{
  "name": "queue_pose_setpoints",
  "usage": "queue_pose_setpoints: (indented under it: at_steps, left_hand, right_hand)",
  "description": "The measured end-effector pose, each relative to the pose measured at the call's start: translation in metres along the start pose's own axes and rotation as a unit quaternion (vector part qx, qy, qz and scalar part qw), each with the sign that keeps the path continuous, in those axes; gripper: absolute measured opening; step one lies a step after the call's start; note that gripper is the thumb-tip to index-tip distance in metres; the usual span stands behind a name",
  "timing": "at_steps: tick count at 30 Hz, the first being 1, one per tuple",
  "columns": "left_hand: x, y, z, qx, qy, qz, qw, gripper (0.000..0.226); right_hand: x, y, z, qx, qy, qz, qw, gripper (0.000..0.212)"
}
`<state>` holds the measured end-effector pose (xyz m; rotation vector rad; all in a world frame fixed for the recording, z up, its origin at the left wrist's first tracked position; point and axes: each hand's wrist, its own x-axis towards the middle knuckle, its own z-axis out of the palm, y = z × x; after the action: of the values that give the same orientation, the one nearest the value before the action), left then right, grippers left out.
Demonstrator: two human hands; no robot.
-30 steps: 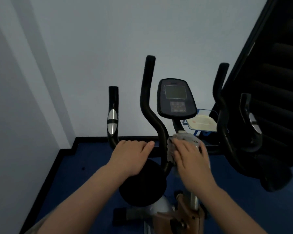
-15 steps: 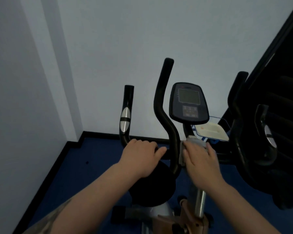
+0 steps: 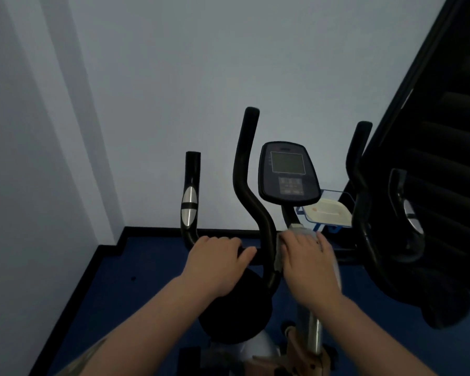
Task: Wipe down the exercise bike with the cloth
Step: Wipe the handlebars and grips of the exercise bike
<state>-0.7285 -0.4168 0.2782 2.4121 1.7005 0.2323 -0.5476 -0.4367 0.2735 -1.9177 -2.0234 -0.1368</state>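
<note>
The black exercise bike stands in front of me, its console raised on a post between curved handlebars. My left hand grips the horizontal handlebar bar left of the centre post. My right hand presses a grey cloth against the post just below the console, fingers lying over the cloth. Most of the cloth is hidden under that hand. The silver stem runs down below my right wrist.
A clear blue-edged tray holding a white lidded container sits behind the console on the right. A dark staircase rises at the right. White walls close in ahead and left, with blue floor below.
The view has shifted, so the bike sits further right and higher than a second ago. My right hand with the cloth has slid slightly up the post. My left hand stays on the bar.
</note>
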Motion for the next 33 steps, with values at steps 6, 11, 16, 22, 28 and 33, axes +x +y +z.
queue_pose_setpoints:
  at_steps: [6,11,16,22,28,33]
  left_hand:
    - [-0.001,0.001,-0.002,-0.010,-0.017,-0.003,1.000,0.054]
    - [-0.015,-0.006,0.000,-0.027,0.001,0.022,0.999,0.054]
    - [-0.038,-0.019,0.008,-0.114,0.063,0.042,0.991,0.052]
    - [-0.044,-0.055,0.004,-0.059,0.081,0.040,0.994,0.068]
    - [-0.035,-0.088,-0.002,-0.018,0.056,0.133,0.989,0.055]
    - [-0.037,-0.083,0.006,-0.066,0.088,0.127,0.986,0.054]
  right_hand:
    - [0.012,0.000,-0.004,0.025,-0.029,0.013,0.999,0.019]
    - [-0.010,0.001,-0.013,0.230,0.106,0.060,0.966,0.024]
    - [0.012,-0.015,-0.032,0.363,0.130,-0.009,0.923,0.015]
    - [0.025,-0.037,-0.007,0.110,-0.083,-0.251,0.958,0.017]
    - [0.037,-0.007,-0.026,0.115,-0.130,-0.328,0.928,0.028]
    - [0.046,-0.051,-0.009,0.136,-0.165,-0.273,0.938,0.039]
